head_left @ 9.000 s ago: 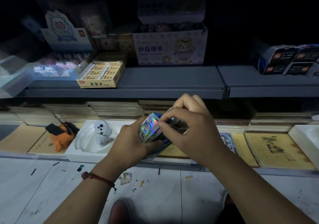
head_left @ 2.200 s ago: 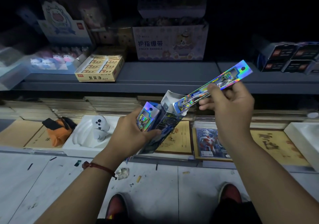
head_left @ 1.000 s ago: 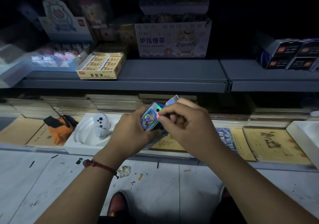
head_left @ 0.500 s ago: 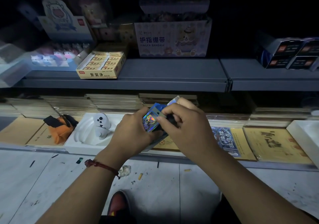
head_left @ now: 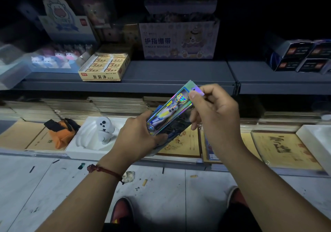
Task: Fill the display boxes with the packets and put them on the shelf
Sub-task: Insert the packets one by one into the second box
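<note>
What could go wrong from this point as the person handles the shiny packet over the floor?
The right hand pinches only the top corner of the packet, so it could slip and drop to the littered floor. The left hand holds the box tilted, so packets inside might slide out. The dim light may make it hard to line the packet up with the box.
</note>
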`<state>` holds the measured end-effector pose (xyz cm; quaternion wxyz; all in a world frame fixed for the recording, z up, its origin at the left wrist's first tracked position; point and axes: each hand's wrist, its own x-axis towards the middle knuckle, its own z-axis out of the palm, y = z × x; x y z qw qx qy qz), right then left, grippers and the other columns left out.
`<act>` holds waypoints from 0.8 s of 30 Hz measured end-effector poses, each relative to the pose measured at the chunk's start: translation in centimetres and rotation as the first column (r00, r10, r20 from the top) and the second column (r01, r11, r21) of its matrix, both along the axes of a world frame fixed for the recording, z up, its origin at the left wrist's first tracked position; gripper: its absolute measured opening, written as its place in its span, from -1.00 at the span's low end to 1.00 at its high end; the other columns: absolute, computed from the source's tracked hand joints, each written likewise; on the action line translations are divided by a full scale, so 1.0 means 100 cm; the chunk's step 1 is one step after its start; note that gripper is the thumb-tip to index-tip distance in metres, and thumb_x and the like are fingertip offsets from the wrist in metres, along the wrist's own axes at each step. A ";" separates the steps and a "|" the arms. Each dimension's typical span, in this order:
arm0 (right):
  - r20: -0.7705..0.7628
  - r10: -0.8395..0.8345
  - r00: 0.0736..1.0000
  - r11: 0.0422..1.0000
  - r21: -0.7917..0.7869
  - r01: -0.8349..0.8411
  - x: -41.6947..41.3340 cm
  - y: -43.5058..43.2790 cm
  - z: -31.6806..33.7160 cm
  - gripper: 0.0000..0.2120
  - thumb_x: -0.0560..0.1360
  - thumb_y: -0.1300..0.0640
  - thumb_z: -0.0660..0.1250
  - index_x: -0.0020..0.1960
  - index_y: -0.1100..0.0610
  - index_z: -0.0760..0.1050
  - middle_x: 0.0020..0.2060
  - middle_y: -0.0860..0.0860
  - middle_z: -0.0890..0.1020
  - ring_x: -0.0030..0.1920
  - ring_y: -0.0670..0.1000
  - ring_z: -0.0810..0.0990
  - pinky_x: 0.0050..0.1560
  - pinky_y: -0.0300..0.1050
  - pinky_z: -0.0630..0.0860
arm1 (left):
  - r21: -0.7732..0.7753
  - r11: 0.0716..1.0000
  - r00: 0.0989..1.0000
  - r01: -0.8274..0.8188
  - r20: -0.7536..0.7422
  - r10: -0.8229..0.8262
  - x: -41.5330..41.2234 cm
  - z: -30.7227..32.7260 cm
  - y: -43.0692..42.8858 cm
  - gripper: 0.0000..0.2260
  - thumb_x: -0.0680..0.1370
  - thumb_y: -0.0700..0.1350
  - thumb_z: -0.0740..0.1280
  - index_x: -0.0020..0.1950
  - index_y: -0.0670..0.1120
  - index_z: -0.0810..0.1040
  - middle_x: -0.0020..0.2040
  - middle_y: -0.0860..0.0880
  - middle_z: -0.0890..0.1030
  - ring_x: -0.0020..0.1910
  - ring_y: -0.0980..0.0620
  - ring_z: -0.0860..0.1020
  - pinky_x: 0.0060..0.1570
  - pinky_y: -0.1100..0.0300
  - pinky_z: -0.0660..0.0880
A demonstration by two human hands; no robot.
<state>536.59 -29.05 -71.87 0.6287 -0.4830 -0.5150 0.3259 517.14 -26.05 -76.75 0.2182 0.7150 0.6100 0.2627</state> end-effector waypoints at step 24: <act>-0.167 -0.084 0.982 0.996 -0.050 0.077 0.002 0.007 -0.002 -0.89 0.55 0.26 0.45 -0.08 0.24 0.52 -0.47 0.15 0.60 -0.51 0.08 0.51 -0.47 -0.06 0.48 | -0.028 0.999 0.999 0.032 -0.012 -0.033 0.005 0.002 -0.001 -0.44 0.23 0.26 0.45 0.19 0.12 0.54 -0.06 0.12 0.69 -0.04 0.03 0.62 -0.04 0.02 0.60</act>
